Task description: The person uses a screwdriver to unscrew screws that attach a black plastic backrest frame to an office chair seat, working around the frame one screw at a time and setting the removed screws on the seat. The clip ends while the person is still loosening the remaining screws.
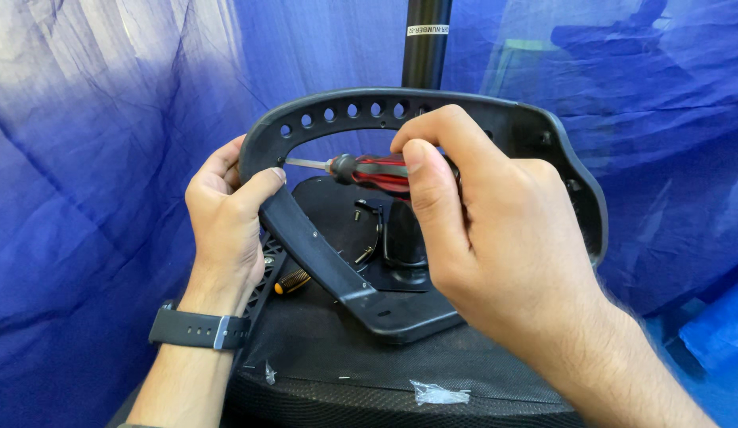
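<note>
The right hand is closed around a red-and-black screwdriver, its shaft running level to the left, the tip set at a hole on the inner face of a black curved plastic armrest frame. The left hand is clamped on the frame's left limb, thumb just beside the tip. The frame's foot rests near the middle of a black mesh seat cushion. The likeliest slip is the tip jumping out of the screw head under sideways pressure and striking the thumb, since the thumb lies so close to the shaft's line. Loose screws lie on the black plate behind the frame and could roll off if the frame shifts. A small torn clear plastic bag lies near the cushion's front edge. A white rectangular label wraps the black pole at the top; a yellow-and-black tool handle lies by the left wrist.
</note>
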